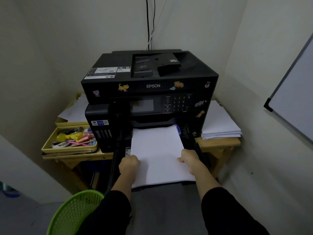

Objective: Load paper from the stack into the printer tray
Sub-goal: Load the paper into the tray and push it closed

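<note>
Both hands (left [129, 165], right [189, 159]) grip paper [157, 150] over the tray [118, 155].

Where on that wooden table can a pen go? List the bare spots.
Little is bare: a strip of table in front of the paper stack, right of the printer. The left is crowded by the yellow tray and loose sheets. Both hands hold paper at centre.

Head-worn view, facing down and forward, near printer [149, 92]
</note>
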### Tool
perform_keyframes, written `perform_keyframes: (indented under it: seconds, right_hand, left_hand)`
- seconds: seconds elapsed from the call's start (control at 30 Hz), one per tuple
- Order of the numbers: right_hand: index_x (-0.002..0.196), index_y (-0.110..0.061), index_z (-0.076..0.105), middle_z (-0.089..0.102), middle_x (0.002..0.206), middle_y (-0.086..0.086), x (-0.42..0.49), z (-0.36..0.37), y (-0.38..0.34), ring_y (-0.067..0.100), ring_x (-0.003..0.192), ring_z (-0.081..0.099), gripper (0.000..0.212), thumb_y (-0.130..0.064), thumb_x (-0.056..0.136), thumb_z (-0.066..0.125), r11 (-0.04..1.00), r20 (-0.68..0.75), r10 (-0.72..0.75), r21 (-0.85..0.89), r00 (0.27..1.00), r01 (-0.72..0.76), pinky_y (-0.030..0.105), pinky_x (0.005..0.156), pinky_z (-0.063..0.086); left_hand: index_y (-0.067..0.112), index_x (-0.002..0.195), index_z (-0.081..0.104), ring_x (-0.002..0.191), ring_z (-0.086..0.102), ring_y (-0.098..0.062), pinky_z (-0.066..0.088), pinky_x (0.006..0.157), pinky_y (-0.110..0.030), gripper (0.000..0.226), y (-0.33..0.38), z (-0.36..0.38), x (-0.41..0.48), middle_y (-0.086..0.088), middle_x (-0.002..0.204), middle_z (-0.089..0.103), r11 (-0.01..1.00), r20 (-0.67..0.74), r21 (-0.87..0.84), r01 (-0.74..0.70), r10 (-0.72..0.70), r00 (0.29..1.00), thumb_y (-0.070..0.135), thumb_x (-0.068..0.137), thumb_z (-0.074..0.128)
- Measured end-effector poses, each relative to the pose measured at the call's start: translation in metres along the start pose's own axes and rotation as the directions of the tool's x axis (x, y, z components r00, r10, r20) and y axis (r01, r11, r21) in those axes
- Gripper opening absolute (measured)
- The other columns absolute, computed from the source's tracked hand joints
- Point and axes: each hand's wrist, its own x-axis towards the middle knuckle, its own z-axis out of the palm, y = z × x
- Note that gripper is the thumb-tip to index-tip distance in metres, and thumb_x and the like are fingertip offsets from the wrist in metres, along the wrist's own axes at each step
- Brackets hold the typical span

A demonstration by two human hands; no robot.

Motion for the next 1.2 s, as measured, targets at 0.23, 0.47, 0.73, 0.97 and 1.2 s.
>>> perform_keyframes:
  seconds: [0.23,0.47,0.73,0.97,1.2]
  right_hand:
    - [0.113,0.005,0.048,0.045,0.069,0.003,0.006,0.002,-0.015,0.017,0.064,0.042,0.020,-0.003,0.095,0.047,0.999,0.007,-0.021,-0.028,1.000,0.021,0.028,0.075,0.032]
    - [0.121,0.010,0.048,0.046,0.070,0.004,0.015,0.003,-0.024,0.018,0.066,0.046,0.029,0.000,0.094,0.045,0.997,-0.012,-0.079,0.004,0.997,0.079,0.033,0.077,0.038]
    - [0.113,0.014,0.055,0.049,0.067,0.008,0.037,0.010,-0.017,0.017,0.058,0.042,0.026,0.001,0.092,0.048,0.999,-0.023,-0.039,0.033,0.999,0.040,0.031,0.067,0.036]
    - [0.061,-0.002,0.040,0.047,0.065,0.008,0.049,0.014,-0.024,0.017,0.052,0.037,0.030,0.003,0.090,0.047,0.996,-0.049,-0.075,0.050,0.996,0.078,0.027,0.049,0.028]
    - [0.060,-0.008,0.036,0.048,0.065,0.007,0.053,0.015,-0.026,0.013,0.047,0.033,0.033,0.001,0.092,0.042,0.996,-0.049,-0.094,0.002,0.994,0.094,0.025,0.044,0.024]
  left_hand:
    - [-0.006,0.115,0.056,0.091,0.051,-0.028,0.046,0.084,-0.038,0.026,0.014,-0.001,0.013,-0.015,0.097,0.057,1.000,0.040,0.022,0.018,-0.018,0.999,0.010,0.095,0.050]
    - [0.006,0.068,0.045,0.071,0.052,-0.018,0.044,0.070,-0.029,0.034,0.018,0.005,0.032,-0.008,0.079,0.049,0.957,0.046,0.280,-0.080,0.070,0.996,0.018,0.100,0.046]
    - [0.002,0.100,0.062,0.062,0.045,-0.016,0.039,0.057,-0.025,0.027,0.022,0.010,0.042,-0.011,0.086,0.050,0.779,0.097,0.603,-0.172,0.142,0.985,0.020,0.101,0.042]
    - [-0.008,0.122,0.056,0.096,0.058,-0.032,0.045,0.081,-0.034,0.037,0.028,0.014,0.056,-0.019,0.098,0.059,0.956,0.059,0.288,-0.048,0.032,0.998,0.019,0.098,0.049]
    - [-0.009,0.119,0.058,0.071,0.048,-0.022,0.038,0.069,-0.025,0.034,0.024,0.021,0.061,-0.007,0.075,0.048,0.994,0.034,0.105,0.013,-0.017,0.999,0.013,0.093,0.054]
